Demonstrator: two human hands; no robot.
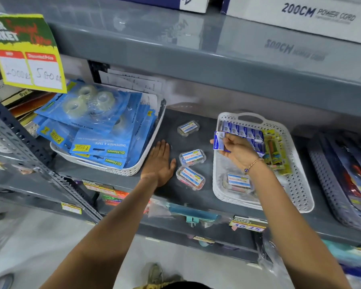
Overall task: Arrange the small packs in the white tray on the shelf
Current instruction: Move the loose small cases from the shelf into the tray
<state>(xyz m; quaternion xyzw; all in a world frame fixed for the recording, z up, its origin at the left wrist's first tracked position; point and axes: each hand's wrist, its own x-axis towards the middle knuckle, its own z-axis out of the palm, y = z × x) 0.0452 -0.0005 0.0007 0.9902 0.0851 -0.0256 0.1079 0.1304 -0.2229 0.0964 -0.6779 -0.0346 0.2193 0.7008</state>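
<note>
A white perforated tray stands on the grey shelf at the right. A row of small blue-and-white packs stands along its far side. My right hand is over the tray's left edge, shut on one such blue pack. A clear labelled box lies in the tray's near part, under my wrist. Three more clear labelled boxes lie loose on the shelf left of the tray. My left hand rests flat on the shelf, fingers apart, holding nothing.
A second white tray heaped with blue tape-dispenser packs sits at the left. Yellow-green carded items lie in the right tray. A dark tray with packs is at the far right. A price sign hangs top left.
</note>
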